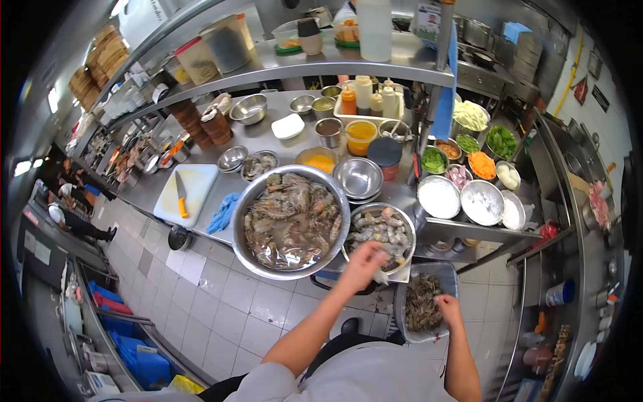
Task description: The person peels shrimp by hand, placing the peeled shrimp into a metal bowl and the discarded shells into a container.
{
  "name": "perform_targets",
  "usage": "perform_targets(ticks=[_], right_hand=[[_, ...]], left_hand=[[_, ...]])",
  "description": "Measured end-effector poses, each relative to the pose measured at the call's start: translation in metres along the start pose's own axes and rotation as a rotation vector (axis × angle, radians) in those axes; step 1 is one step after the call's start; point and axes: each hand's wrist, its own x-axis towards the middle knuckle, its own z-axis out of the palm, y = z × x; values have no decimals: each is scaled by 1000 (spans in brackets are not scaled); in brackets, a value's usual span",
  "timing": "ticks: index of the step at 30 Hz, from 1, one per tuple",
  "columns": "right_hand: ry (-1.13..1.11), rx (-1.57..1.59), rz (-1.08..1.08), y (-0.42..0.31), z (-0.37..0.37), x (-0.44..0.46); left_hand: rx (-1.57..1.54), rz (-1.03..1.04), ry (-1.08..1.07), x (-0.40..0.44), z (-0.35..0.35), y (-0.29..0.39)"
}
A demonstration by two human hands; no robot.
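Observation:
My left hand (pixel 364 265) is over the near rim of a metal bowl of peeled shrimp (pixel 377 234). Its fingers are curled together, and what they hold, if anything, is too small to make out. My right hand (pixel 449 309) hangs above the right side of a grey plastic bin (pixel 454 276) of shrimp shells and heads (pixel 422 301). Its fingers are also closed, their contents unclear. Left of my left hand stands a large metal bowl (pixel 236 228) with whole raw shrimp (pixel 288 208) in water.
A white cutting board (pixel 201 194) carries an orange-handled knife (pixel 180 195), with a blue cloth (pixel 224 213) beside it. Behind are stacked metal bowls (pixel 358 177), sauce containers and squeeze bottles. White powder bowls (pixel 439 196) and chopped vegetables stand right. A steel shelf (pixel 301 63) spans overhead.

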Motion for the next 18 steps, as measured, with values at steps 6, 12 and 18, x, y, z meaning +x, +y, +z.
perform_targets(ticks=[6, 12, 18], right_hand=[[34, 253, 193, 54, -10, -4], [45, 197, 245, 60, -17, 0], [208, 329, 201, 85, -18, 13]], left_hand=[[-213, 72, 606, 51, -162, 78], [-312, 20, 642, 123, -311, 68], [-5, -214, 606, 61, -272, 22]])
